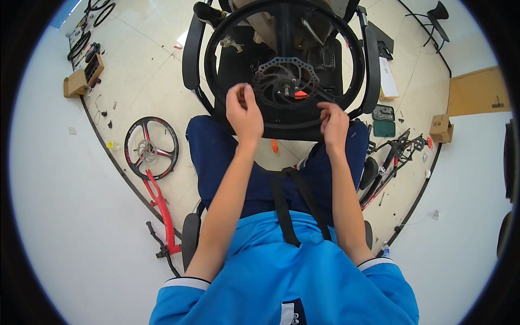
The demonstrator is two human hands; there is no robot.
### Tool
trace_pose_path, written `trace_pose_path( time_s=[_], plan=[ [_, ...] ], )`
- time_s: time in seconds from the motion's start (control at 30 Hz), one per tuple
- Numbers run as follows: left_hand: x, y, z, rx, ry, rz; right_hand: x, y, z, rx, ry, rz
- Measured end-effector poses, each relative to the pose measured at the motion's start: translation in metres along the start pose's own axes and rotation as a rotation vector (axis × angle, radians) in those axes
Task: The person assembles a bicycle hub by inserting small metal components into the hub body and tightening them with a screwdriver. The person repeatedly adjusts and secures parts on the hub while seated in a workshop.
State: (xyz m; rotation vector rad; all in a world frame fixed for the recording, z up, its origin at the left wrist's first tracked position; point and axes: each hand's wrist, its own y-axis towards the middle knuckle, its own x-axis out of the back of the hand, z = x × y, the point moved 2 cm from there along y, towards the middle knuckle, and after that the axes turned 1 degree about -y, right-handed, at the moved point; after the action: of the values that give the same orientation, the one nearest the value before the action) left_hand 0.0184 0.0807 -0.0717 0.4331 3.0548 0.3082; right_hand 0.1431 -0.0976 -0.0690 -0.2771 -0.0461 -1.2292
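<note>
A black bicycle wheel [355,65] with a metal disc brake rotor [264,73] rests on the black office chair [190,59] in front of my knees. A threaded axle stub [287,91] stands up at the rotor's centre. My left hand [245,112] is at the rotor's lower left edge, its thumb and fingertips pinched together. Whatever the pinch may hold is too small to make out. Over the wheel's near right part is my right hand [334,123], index finger stretched toward the rotor and the other fingers loosely bent, with nothing visible in it.
Left on the floor lie a three-spoke wheel [174,142] and a red frame part [164,212] with handlebars. A dark bicycle frame [391,162] and a green toolbox [384,129] lie right. Cardboard boxes [441,129] stand by the walls. An orange object [275,146] lies between my legs.
</note>
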Motion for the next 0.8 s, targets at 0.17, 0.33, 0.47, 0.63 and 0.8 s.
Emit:
trace_pose_path(
  time_s=[0.17, 0.33, 0.47, 0.63, 0.8],
  plan=[
    [-0.003, -0.063, -0.008, 0.134, -0.112, 0.134, -0.025, -0.029, 0.038, -0.077, 0.03, 0.39],
    [-0.012, -0.056, -0.028, 0.124, -0.108, 0.265, -0.045, -0.01, 0.056, -0.159, 0.261, 0.496],
    [-0.008, -0.051, -0.038, 0.143, -0.099, 0.323, -0.055, 0.002, 0.055, -0.238, 0.306, 0.499],
    [0.0, -0.056, -0.03, 0.169, -0.069, 0.326, -0.059, 0.003, 0.053, -0.287, 0.355, 0.482],
    [-0.005, -0.037, -0.034, 0.146, -0.109, 0.302, -0.066, -0.001, 0.06, -0.395, 0.408, 0.383]
  ],
)
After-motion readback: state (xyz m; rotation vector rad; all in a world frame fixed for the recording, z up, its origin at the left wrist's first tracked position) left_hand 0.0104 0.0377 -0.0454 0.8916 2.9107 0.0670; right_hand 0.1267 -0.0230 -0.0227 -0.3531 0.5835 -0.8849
